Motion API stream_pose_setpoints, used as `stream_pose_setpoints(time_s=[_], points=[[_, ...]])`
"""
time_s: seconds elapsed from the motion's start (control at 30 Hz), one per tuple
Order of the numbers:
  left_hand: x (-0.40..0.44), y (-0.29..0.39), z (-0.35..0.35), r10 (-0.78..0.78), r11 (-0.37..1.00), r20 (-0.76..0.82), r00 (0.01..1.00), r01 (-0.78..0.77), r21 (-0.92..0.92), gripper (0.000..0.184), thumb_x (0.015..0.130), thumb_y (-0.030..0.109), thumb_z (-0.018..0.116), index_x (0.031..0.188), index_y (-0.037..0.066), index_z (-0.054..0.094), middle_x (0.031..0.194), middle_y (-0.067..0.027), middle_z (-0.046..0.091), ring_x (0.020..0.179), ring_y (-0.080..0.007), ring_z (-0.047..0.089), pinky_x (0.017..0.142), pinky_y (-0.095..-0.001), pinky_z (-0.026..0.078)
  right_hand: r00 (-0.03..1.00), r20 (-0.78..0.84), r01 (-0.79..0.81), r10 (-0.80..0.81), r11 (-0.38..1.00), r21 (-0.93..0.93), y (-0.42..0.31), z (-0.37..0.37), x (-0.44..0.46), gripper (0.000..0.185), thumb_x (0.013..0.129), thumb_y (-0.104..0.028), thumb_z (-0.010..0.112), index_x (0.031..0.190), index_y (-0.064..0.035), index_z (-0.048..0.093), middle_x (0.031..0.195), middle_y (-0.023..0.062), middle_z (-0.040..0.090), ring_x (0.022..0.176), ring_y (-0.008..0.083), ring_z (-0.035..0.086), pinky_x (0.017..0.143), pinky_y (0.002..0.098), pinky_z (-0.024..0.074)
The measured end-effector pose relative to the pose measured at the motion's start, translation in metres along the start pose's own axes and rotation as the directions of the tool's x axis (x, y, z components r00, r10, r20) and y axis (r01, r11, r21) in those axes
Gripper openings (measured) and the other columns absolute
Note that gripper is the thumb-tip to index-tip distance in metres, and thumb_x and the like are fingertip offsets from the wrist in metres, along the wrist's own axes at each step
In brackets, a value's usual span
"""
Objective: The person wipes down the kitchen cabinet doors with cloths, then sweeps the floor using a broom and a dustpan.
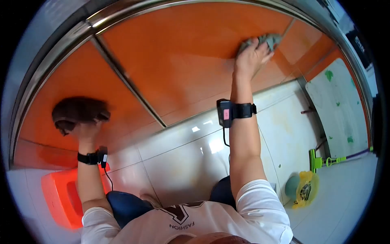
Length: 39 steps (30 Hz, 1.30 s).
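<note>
Grey-green cloth [273, 40] lies under my right hand [251, 59], upper right, fingers splayed; my blurred left hand's [88, 129] hold I can't tell.

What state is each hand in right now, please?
Left hand: at a dark brown cloth; too blurred to tell its grip.
Right hand: open over a grey-green cloth.

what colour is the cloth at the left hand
Dark brown: the cloth at the left hand shows best in the head view, slightly blurred.
</note>
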<state>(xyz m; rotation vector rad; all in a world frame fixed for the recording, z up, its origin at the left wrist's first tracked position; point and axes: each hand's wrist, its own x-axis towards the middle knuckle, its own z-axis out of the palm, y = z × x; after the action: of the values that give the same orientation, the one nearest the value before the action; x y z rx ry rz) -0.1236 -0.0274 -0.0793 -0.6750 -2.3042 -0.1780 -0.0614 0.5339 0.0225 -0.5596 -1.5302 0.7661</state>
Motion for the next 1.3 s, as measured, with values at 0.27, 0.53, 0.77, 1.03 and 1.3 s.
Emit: stream_pose_setpoints(time_s=[0.27,0.53,0.77,1.03,1.3], points=[[0.034,0.061,-0.041,0.151,0.942,-0.155,0.976,-0.095,0.321,0.051,0.086,0.036,0.055,0.127,0.005,0.049,0.127,-0.0152,0.053,0.114,-0.0330,0.051,0.095,-0.0445,0.044,0.357,0.112,0.873,-0.927,0.374,0.314,-0.150,0.035,-0.126,0.025,0.065,-0.046,0.075,0.079,-0.0281,0.064,0.112,0.0008,0.056,0.135,0.0455,0.027,0.108,0.0637,0.0071],[0.040,0.080,-0.044,0.062,0.899,-0.033,0.998,-0.041,0.435,0.044,0.083,0.032,0.057,0.116,0.003,0.059,0.120,-0.0170,0.058,0.106,-0.0340,0.055,0.092,-0.0459,0.046,0.981,-0.066,0.178,-0.180,0.983,-0.033,-0.026,0.019,0.032,0.040,0.094,-0.031,0.045,0.127,-0.0093,0.051,0.144,0.0197,0.038,0.137,0.0461,0.019,0.109,0.0576,0.0145],[0.039,0.078,-0.047,0.135,0.822,-0.122,0.983,-0.042,0.569,0.038,0.078,0.027,0.060,0.108,0.004,0.066,0.120,-0.0188,0.059,0.104,-0.0331,0.058,0.088,-0.0461,0.048,1.000,-0.003,0.011,-0.011,0.998,-0.064,-0.022,0.002,0.042,0.046,0.097,-0.037,0.042,0.131,-0.0079,0.045,0.147,0.0206,0.033,0.137,0.0455,0.019,0.111,0.0545,0.0160],[0.038,0.066,-0.046,0.175,0.910,-0.171,0.970,-0.093,0.405,0.050,0.080,0.039,0.059,0.119,0.007,0.058,0.125,-0.0143,0.055,0.114,-0.0313,0.050,0.097,-0.0452,0.040,0.981,0.066,0.173,-0.182,0.976,0.130,-0.033,0.009,0.028,0.060,0.097,-0.047,0.038,0.125,0.0058,0.041,0.149,0.0283,0.021,0.140,0.0497,-0.001,0.111,0.0613,-0.0003],[0.031,0.054,-0.040,0.140,0.947,-0.157,0.978,-0.086,0.310,0.062,0.083,0.050,0.057,0.130,0.010,0.050,0.131,-0.0098,0.051,0.123,-0.0295,0.042,0.105,-0.0443,0.032,0.604,0.478,0.617,-0.637,0.754,0.224,-0.081,0.000,-0.102,0.058,0.084,-0.054,0.057,0.113,-0.0035,0.056,0.145,0.0203,0.033,0.137,0.0544,0.005,0.112,0.0610,0.0035]])
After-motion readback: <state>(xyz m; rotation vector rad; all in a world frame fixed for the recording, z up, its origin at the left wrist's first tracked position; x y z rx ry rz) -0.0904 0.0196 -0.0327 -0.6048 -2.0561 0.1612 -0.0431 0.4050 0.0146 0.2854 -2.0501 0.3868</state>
